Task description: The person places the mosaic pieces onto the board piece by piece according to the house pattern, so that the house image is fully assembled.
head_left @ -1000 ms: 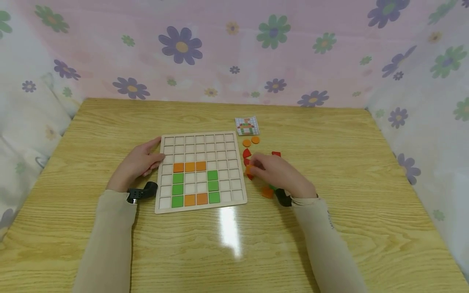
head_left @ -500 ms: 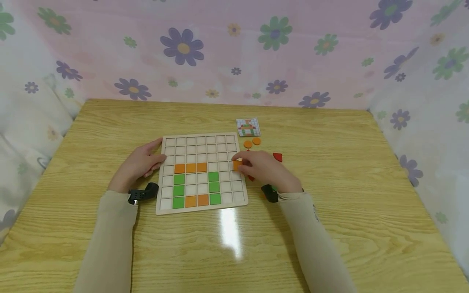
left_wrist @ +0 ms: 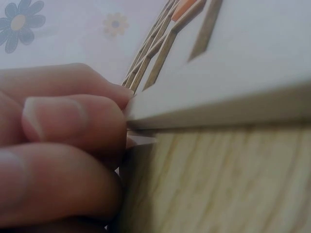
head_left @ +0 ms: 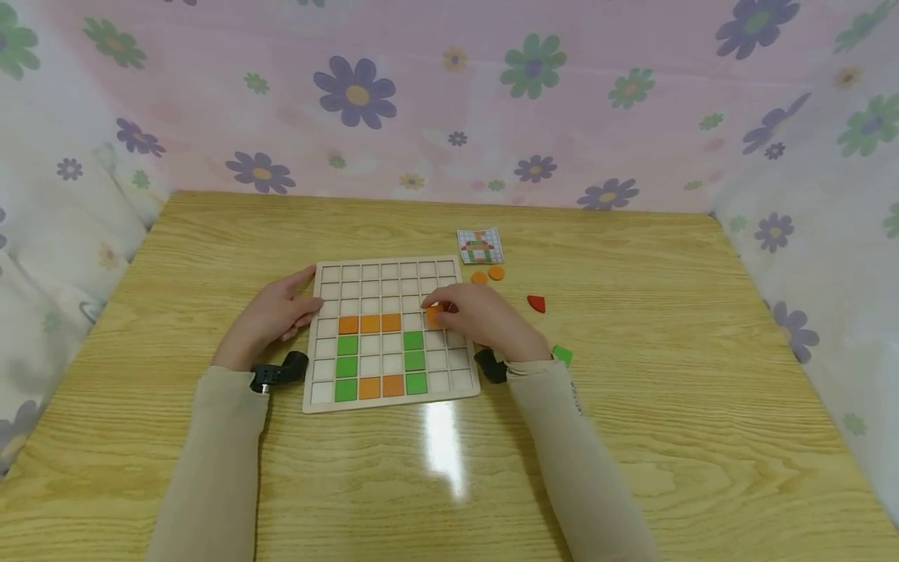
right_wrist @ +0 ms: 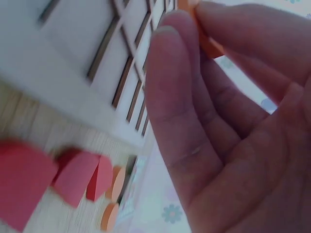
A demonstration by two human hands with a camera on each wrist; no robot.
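Note:
A wooden grid board [head_left: 395, 400] lies on the table, with orange tiles [head_left: 369, 324] and green tiles [head_left: 414, 361] set in several of its squares. My left hand [head_left: 270, 316] rests at the board's left edge, index finger reaching toward the far corner and thumb touching the rim. In the left wrist view, its fingertips [left_wrist: 109, 116] meet the side of the board. Between thumb and fingers, my right hand [head_left: 485, 314] pinches an orange square tile [head_left: 433, 317] over the right part of the grid. The right wrist view shows that tile [right_wrist: 210, 44] partly hidden by the fingers.
Past the board's far right corner lies a small pattern card [head_left: 481, 247], with two orange discs [head_left: 495, 272] near it. A red quarter-round piece [head_left: 537, 303] and a green tile [head_left: 563, 355] lie farther right. Red pieces [right_wrist: 77, 177] lie beside the board under the right hand.
My right hand has picked up the orange tile from the loose pieces and carried it left over the board. The left hand stays at the board's edge. The view has shifted slightly.

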